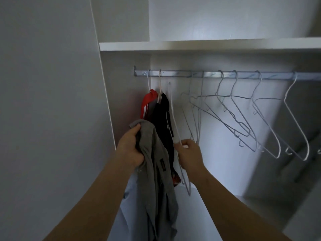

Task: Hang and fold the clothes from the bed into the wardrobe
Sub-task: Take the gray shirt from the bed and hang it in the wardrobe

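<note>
My left hand [130,147] grips a grey garment [157,180] that hangs down in front of the wardrobe's left side. My right hand [190,154] pinches a thin white wire hanger [174,126]; the hanger's hook is off the metal rail [213,74] and points up beneath it. On the rail's left end a red garment [147,103] and a black garment [164,119] hang on hangers, just behind the grey one.
Several empty wire hangers [243,117] hang along the rail to the right. A white shelf [208,44] runs above the rail. The wardrobe's left side panel [107,101] stands close beside the hung clothes.
</note>
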Tool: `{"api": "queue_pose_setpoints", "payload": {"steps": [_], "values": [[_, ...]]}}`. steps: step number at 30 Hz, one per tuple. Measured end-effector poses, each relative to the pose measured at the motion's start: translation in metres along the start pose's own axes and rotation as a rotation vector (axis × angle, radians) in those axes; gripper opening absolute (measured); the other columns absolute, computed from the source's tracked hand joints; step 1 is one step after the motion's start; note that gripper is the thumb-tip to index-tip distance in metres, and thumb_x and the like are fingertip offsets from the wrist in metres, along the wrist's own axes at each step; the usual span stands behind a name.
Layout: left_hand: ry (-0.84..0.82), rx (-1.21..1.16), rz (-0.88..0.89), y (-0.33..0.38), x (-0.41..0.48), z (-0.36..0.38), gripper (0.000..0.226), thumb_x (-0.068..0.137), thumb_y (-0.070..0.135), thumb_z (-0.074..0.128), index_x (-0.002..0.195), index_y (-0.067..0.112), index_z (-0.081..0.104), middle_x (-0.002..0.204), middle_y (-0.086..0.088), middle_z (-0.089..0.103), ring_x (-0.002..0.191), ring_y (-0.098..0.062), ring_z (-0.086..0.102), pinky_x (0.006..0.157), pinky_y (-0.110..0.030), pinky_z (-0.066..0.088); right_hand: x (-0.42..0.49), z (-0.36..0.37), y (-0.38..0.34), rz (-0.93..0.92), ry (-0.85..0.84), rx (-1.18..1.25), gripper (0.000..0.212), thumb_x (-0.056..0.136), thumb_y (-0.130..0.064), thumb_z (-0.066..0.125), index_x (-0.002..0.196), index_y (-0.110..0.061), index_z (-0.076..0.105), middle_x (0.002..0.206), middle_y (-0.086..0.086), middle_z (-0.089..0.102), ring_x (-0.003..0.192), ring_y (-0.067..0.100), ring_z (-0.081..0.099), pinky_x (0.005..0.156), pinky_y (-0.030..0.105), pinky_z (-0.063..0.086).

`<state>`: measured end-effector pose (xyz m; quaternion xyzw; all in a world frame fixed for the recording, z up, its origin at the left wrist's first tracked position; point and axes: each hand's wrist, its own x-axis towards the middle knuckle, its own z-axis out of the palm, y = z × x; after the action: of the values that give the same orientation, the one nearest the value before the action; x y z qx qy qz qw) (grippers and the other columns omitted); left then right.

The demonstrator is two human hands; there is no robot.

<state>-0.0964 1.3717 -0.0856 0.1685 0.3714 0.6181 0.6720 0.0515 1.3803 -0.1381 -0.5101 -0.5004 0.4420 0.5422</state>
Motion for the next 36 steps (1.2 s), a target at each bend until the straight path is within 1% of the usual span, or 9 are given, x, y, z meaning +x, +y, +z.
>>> {"api": "queue_pose_setpoints", "payload": {"steps": [3, 7, 11, 14, 18, 24, 28, 31, 36], "values": [[-0.014, 0.024, -0.050, -0.011, -0.015, -0.010, 0.044, 0.099, 0.031, 0.039, 0.135, 0.007, 0.047, 0.134, -0.013, 0.052, 0.125, -0.026, 0.047, 0.093, -0.036, 0.039, -0.035, -0.005, 0.011, 0.008, 0.005, -0.041, 0.016, 0.088, -0.015, 0.061, 0.074, -0.012, 0.053, 0.050, -0.004, 0.048, 0.034, -0.002, 0.039, 0.037, 0.012, 0.031], [0.012, 0.133, -0.057, -0.036, -0.030, -0.019, 0.023, 0.098, 0.026, 0.040, 0.102, 0.011, 0.057, 0.088, -0.002, 0.058, 0.078, -0.016, 0.058, 0.073, -0.030, 0.046, -0.082, -0.023, 0.023, 0.031, -0.047, 0.009, 0.015, 0.088, -0.011, 0.062, 0.075, -0.013, 0.056, 0.040, -0.012, 0.050, 0.033, -0.001, 0.039, 0.037, 0.011, 0.032], [0.025, 0.076, -0.191, -0.064, -0.040, -0.028, 0.026, 0.099, 0.026, 0.042, 0.107, 0.010, 0.060, 0.106, -0.003, 0.060, 0.095, -0.017, 0.058, 0.083, -0.026, 0.045, -0.122, -0.048, 0.041, 0.015, -0.086, -0.098, 0.012, 0.088, -0.011, 0.061, 0.079, -0.019, 0.062, 0.040, -0.012, 0.049, 0.035, 0.000, 0.036, 0.041, 0.009, 0.031], [0.009, 0.165, -0.213, -0.083, -0.045, -0.024, 0.016, 0.096, 0.019, 0.050, 0.082, 0.014, 0.057, 0.072, 0.009, 0.065, 0.063, -0.006, 0.060, 0.055, -0.017, 0.049, -0.140, -0.071, 0.055, 0.047, -0.125, -0.117, 0.016, 0.085, -0.006, 0.063, 0.080, -0.022, 0.065, 0.043, -0.011, 0.047, 0.040, 0.002, 0.038, 0.046, 0.013, 0.036], [0.084, 0.172, -0.358, -0.099, -0.043, -0.012, 0.039, 0.084, 0.044, 0.063, 0.058, 0.015, 0.053, 0.057, 0.002, 0.048, 0.048, -0.009, 0.044, 0.037, -0.015, 0.039, -0.155, -0.102, 0.064, 0.111, -0.253, -0.143, 0.025, 0.084, -0.004, 0.063, 0.080, -0.028, 0.070, 0.057, -0.008, 0.056, 0.051, 0.004, 0.049, 0.055, 0.016, 0.045], [-0.001, 0.201, -0.376, -0.131, -0.051, 0.015, 0.030, 0.098, 0.030, 0.043, 0.076, 0.013, 0.052, 0.047, 0.001, 0.050, 0.034, -0.005, 0.045, 0.030, -0.012, 0.034, -0.166, -0.152, 0.063, 0.201, -0.289, -0.284, 0.027, 0.086, -0.007, 0.060, 0.084, -0.032, 0.069, 0.072, -0.001, 0.058, 0.063, 0.004, 0.053, 0.066, 0.016, 0.048], [-0.067, 0.458, -0.240, -0.168, -0.069, 0.034, 0.022, 0.095, 0.019, 0.051, 0.082, 0.004, 0.060, 0.077, -0.009, 0.059, 0.067, -0.015, 0.056, 0.059, -0.022, 0.053, -0.163, -0.158, 0.059, 0.219, -0.169, -0.302, 0.020, 0.087, -0.016, 0.063, 0.102, -0.029, 0.059, 0.082, -0.003, 0.060, 0.068, 0.008, 0.057, 0.067, 0.014, 0.051], [-0.129, 0.706, -0.161, -0.186, -0.078, 0.036, 0.021, 0.091, 0.020, 0.058, 0.099, 0.001, 0.064, 0.095, -0.016, 0.065, 0.088, -0.026, 0.062, 0.090, -0.036, 0.051, -0.154, -0.150, 0.047, 0.138, -0.052, -0.152, 0.012, 0.087, -0.015, 0.063, 0.094, -0.022, 0.057, 0.073, -0.001, 0.057, 0.056, 0.003, 0.054, 0.054, 0.012, 0.046], [-0.221, 0.779, -0.181, -0.168, -0.083, 0.024, 0.025, 0.078, 0.002, 0.069, 0.101, 0.011, 0.062, 0.094, -0.010, 0.066, 0.085, -0.025, 0.062, 0.069, -0.029, 0.052, -0.149, -0.155, 0.046, 0.125, 0.180, -0.078, 0.013, 0.093, -0.028, 0.054, 0.081, -0.029, 0.059, 0.062, -0.008, 0.051, 0.057, 0.004, 0.046, 0.055, 0.014, 0.039]]}}
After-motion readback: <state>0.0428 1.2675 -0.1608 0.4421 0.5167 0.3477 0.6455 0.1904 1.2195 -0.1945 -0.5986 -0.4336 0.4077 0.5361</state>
